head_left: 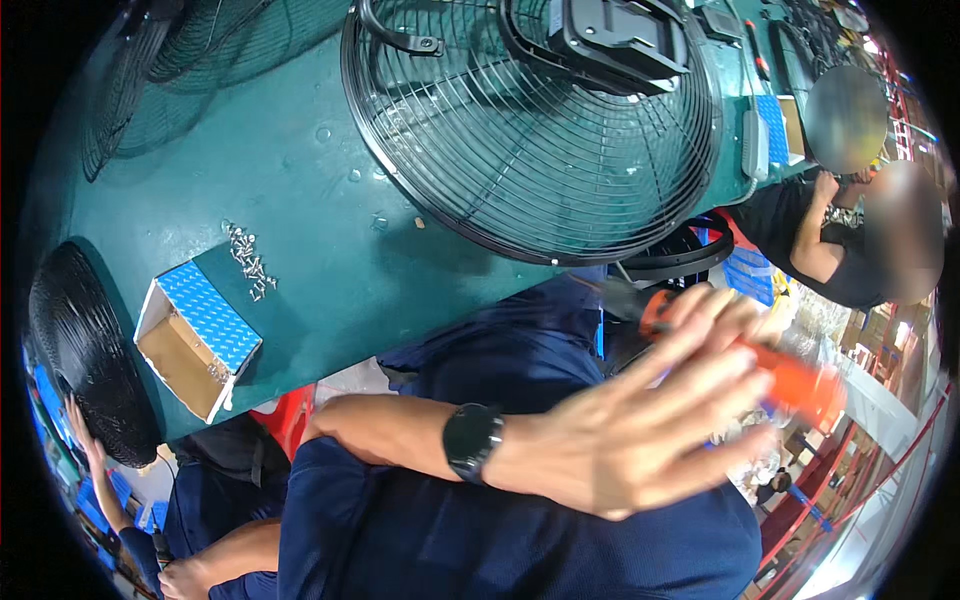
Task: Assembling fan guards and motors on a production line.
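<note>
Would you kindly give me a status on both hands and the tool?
Left hand across orange tool, blurred, grip unclear. Right hand mostly hidden behind left fingers. Loose screws on table, beside open box.

Left hand: I see it (640, 440) blurred, fingers stretched across the orange tool (805, 388); its grip is unclear to me.
Wrist: a black watch (472, 442) is strapped on.
Fan: from here I see its black wire cage (520, 200) on the green counter (310, 220), a black box (625, 45) over its middle.
Screws: a loose pile (250, 265) near an open blue-sided carton (210, 315).
Far right: I make out people (825, 230) beside the counter.
</note>
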`<state>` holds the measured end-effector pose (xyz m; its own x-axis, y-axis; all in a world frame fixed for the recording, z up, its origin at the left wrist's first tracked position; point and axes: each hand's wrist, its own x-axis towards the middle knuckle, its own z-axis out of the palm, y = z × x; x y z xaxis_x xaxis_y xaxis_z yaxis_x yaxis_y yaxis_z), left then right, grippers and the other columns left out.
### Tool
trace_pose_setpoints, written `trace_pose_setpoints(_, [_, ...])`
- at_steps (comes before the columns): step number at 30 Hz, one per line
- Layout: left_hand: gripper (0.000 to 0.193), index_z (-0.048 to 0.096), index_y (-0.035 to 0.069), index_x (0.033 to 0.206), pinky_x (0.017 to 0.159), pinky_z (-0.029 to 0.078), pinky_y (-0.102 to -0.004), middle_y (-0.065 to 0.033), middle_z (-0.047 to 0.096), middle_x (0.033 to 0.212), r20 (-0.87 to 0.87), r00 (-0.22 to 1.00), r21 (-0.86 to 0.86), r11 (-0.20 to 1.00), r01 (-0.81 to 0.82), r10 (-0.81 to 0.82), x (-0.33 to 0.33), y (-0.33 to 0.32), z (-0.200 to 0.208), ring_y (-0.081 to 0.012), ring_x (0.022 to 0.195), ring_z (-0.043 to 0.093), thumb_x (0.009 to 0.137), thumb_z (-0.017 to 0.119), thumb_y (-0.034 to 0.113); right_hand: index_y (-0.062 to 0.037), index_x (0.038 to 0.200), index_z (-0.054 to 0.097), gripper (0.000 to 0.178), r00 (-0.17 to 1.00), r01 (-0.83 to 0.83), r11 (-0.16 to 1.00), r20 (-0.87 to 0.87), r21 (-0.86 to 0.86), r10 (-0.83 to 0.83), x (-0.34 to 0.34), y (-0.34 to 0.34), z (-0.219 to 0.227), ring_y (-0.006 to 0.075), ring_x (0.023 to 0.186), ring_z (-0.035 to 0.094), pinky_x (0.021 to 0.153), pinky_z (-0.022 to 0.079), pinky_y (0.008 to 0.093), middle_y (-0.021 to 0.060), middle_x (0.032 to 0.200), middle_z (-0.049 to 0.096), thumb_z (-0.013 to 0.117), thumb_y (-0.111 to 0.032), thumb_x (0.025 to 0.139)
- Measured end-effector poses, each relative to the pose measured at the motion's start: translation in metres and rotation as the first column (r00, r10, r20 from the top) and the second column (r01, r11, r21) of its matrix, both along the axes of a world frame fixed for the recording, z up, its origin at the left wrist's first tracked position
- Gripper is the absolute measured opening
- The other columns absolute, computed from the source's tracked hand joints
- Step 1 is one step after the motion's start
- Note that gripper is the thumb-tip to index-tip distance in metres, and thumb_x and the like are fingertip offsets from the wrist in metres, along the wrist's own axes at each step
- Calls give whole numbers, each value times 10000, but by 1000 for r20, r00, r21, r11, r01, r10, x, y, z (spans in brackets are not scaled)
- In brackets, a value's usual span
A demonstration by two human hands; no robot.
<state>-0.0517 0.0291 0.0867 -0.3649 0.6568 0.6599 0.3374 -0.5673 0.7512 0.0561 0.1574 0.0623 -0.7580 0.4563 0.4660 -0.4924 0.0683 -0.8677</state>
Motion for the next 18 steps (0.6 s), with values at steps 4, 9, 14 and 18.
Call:
trace_pose_setpoints(4, [285, 639, 10, 974, 821, 501, -421, -131, 630, 993, -190, 977, -344, 938, 28, -98, -6, -46, -36, -275, 882, 613, 704, 685, 91, 3, 1030, 467, 245, 818, 499, 583, 125, -641, -562, 93, 31, 7, 156, 655, 436, 688, 402, 338, 35, 717, 442, 537, -189, 894])
trace_pose_setpoints(9, [299, 638, 15, 965, 587, 478, -332, -86, 594, 769, -232, 942, -476, 817, -326, 241, -3, -50, -86, -259, 645, 593, 679, 722, 15, 4, 970, 529, 235, 681, 629, 404, 220, -665, -698, 140, 34, -20, 201, 683, 511, 687, 454, 380, 81, 731, 510, 540, -221, 902])
trace_pose_setpoints(14, [453, 590, 17, 1176, 554, 419, -354, -65, 476, 704, -519, 814, -467, 711, -526, 261, 2, -31, -110, -233, 583, 506, 755, 694, 147, -29, 956, 554, 193, 761, 557, 391, 261, -733, -594, 123, 37, -25, 187, 650, 509, 643, 458, 370, 53, 712, 513, 543, -212, 897])
trace_pose_setpoints(18, [453, 598, 8, 1156, 587, 389, -340, -57, 457, 695, -670, 718, -450, 665, -596, 189, 16, -31, -113, -221, 628, 483, 731, 696, 133, -61, 949, 553, 163, 761, 599, 414, 325, -685, -561, 111, 67, -24, 203, 625, 547, 603, 479, 376, 64, 717, 553, 572, -210, 887])
